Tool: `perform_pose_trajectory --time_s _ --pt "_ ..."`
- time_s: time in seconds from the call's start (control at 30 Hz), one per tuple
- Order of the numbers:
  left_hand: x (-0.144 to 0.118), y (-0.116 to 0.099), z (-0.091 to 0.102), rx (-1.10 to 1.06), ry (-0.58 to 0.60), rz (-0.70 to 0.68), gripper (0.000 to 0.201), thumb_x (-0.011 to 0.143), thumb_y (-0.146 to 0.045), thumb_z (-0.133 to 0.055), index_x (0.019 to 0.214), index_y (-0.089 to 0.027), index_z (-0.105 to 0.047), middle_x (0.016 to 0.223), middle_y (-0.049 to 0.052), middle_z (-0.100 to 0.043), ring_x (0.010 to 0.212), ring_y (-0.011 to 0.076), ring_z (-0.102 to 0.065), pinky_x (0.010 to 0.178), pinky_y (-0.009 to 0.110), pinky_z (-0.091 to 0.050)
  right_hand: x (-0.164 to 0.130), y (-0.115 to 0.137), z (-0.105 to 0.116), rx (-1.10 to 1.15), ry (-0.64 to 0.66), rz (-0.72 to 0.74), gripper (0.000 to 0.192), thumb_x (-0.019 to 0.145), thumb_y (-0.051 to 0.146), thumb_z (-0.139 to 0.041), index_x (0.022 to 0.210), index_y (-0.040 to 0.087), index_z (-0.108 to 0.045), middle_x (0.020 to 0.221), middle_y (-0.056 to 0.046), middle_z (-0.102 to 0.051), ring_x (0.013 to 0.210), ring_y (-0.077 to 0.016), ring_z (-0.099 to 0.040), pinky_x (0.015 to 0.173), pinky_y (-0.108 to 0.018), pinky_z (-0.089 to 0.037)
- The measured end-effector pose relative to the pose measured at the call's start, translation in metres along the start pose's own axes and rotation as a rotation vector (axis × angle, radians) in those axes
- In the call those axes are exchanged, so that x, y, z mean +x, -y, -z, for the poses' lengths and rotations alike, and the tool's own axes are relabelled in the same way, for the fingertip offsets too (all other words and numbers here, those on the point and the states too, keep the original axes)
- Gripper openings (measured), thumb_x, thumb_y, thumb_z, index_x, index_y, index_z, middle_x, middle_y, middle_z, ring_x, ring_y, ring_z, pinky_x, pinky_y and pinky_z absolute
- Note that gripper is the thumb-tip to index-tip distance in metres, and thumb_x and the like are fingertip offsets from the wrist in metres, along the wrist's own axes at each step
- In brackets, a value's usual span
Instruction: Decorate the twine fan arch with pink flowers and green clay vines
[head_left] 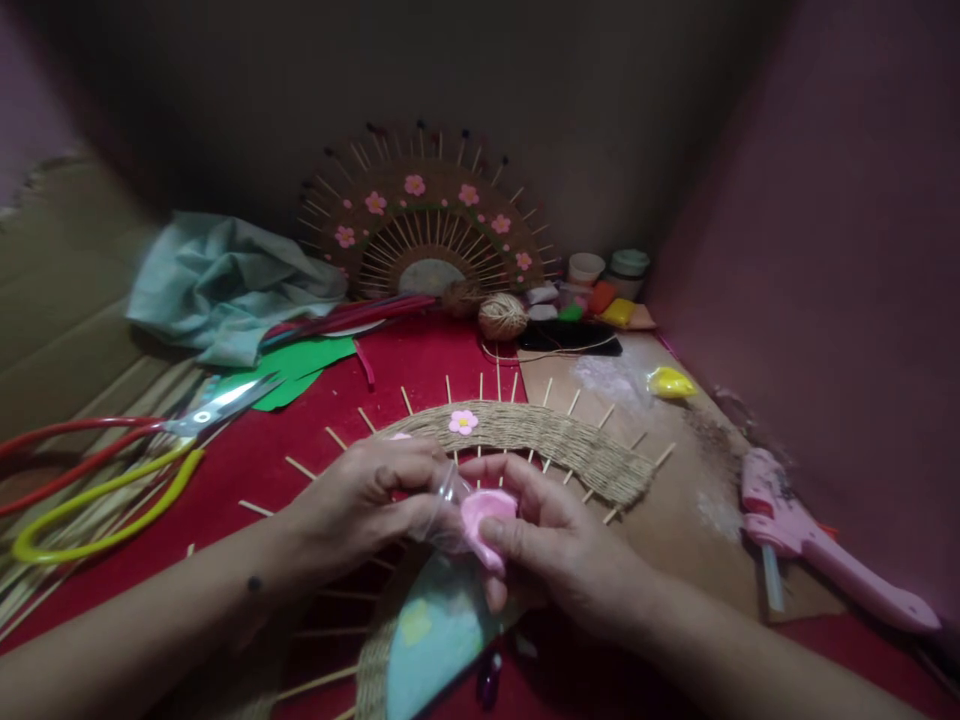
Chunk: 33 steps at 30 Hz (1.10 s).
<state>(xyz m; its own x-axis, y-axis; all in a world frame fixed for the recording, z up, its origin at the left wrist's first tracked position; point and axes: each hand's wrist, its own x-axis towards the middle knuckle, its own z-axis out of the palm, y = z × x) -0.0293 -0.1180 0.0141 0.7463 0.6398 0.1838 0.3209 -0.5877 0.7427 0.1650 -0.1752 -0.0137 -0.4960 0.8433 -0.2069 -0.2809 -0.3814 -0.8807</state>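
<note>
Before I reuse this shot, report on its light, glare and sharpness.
Head view: dim overall, with the back wall in deep gloom; head view: glare whitens the blades of the scissors, and small highlights streak the plastic bag in the left hand; head view: fine detail on the rear flowered fan looks soft.

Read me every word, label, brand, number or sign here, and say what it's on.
None can be read.
The pink glue gun, scissors and clear plastic bag in the left hand show no legible text; any print on the lidded container is too blurred.
</note>
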Motion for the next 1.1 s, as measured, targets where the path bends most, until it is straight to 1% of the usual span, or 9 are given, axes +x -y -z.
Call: perform_pose_trajectory --time_s 0.07,0.17,0.33,0.4,0.5,0.6,0.77,0.93,1.1 --pt "-0.005 -0.001 -0.001 0.116 -0.008 -0.075 0.012 0.086 -0.023 -0.061 0.087 -0.025 -0.073 0.079 0.001 -0.065 0.071 0.0124 -0.061 0.063 0.021 -0.048 -0.001 -0.001 0.0 0.016 0.034 -0.001 0.044 0.076 0.036 -0.068 0.115 0.025 -0.049 0.068 0.004 -0.057 0.049 -0.0071 -0.051 0.044 -0.018 -0.038" --pt "-0.012 -0.007 -0.002 0.214 -0.098 -0.144 0.014 0.088 -0.024 -0.057 0.095 -0.026 -0.07 0.086 0.003 -0.066 0.076 0.0142 -0.062 0.066 0.023 -0.049 -0.004 -0.001 0.0 0.058 0.069 -0.009 0.046 0.079 0.035 -0.065 0.12 0.025 -0.047 0.068 0.005 -0.057 0.049 -0.0068 -0.052 0.043 -0.017 -0.038" --pt "-0.014 -0.011 -0.006 0.112 -0.132 -0.075 0.012 0.088 -0.024 -0.06 0.095 -0.03 -0.067 0.083 -0.002 -0.065 0.076 0.0127 -0.063 0.07 0.022 -0.049 -0.005 0.003 -0.004 0.117 0.097 -0.006 0.043 0.077 0.03 -0.066 0.116 0.023 -0.049 0.072 0.005 -0.058 0.049 -0.0058 -0.055 0.041 -0.014 -0.037" --pt "-0.015 -0.01 -0.008 0.106 -0.185 -0.076 0.014 0.088 -0.025 -0.06 0.095 -0.033 -0.067 0.082 -0.003 -0.065 0.08 0.0135 -0.063 0.072 0.023 -0.049 -0.004 0.004 -0.004 0.136 0.096 -0.016 0.042 0.076 0.028 -0.067 0.115 0.023 -0.05 0.074 0.004 -0.059 0.049 -0.0051 -0.055 0.041 -0.014 -0.039" --pt "-0.018 -0.009 -0.011 0.13 -0.225 -0.096 0.023 0.088 -0.023 -0.058 0.105 -0.037 -0.065 0.091 -0.002 -0.065 0.085 0.0138 -0.063 0.074 0.024 -0.048 -0.003 0.003 -0.003 0.174 0.103 -0.053 0.044 0.077 0.028 -0.067 0.116 0.022 -0.049 0.07 0.005 -0.06 0.045 -0.004 -0.054 0.04 -0.012 -0.037" --pt "-0.02 -0.01 -0.01 0.148 -0.178 -0.112 0.028 0.089 -0.019 -0.056 0.109 -0.038 -0.063 0.094 -0.002 -0.064 0.081 0.0122 -0.062 0.073 0.023 -0.048 -0.001 0.001 -0.002 0.177 0.134 -0.076 0.047 0.078 0.028 -0.066 0.119 0.022 -0.047 0.067 0.005 -0.062 0.04 -0.0034 -0.051 0.036 -0.011 -0.034" --pt "-0.016 -0.007 -0.009 0.136 -0.17 -0.127 0.019 0.087 -0.019 -0.059 0.1 -0.032 -0.065 0.095 -0.002 -0.064 0.089 0.0137 -0.061 0.073 0.021 -0.048 0.002 0.0 0.003 0.216 0.163 -0.052 0.053 0.075 0.029 -0.068 0.121 0.021 -0.043 0.074 0.001 -0.067 0.039 -0.0052 -0.054 0.032 -0.011 -0.031" --pt "-0.013 -0.004 -0.008 0.177 -0.101 -0.154 0.029 0.088 -0.014 -0.056 0.111 -0.03 -0.062 0.099 -0.001 -0.061 0.09 0.0124 -0.06 0.075 0.02 -0.048 0.002 -0.002 0.007 0.201 0.167 -0.061 0.056 0.077 0.03 -0.067 0.126 0.021 -0.041 0.055 0.004 -0.061 0.034 -0.0057 -0.048 0.033 -0.012 -0.03" --pt "-0.015 -0.004 -0.006 0.196 -0.028 -0.142 0.017 0.089 -0.012 -0.052 0.096 -0.023 -0.064 0.089 0.0 -0.057 0.08 0.0113 -0.057 0.068 0.021 -0.046 0.001 -0.003 0.007 0.176 0.181 -0.054 0.048 0.08 0.027 -0.064 0.124 0.023 -0.044 0.056 0.005 -0.06 0.035 -0.0043 -0.046 0.034 -0.012 -0.031"
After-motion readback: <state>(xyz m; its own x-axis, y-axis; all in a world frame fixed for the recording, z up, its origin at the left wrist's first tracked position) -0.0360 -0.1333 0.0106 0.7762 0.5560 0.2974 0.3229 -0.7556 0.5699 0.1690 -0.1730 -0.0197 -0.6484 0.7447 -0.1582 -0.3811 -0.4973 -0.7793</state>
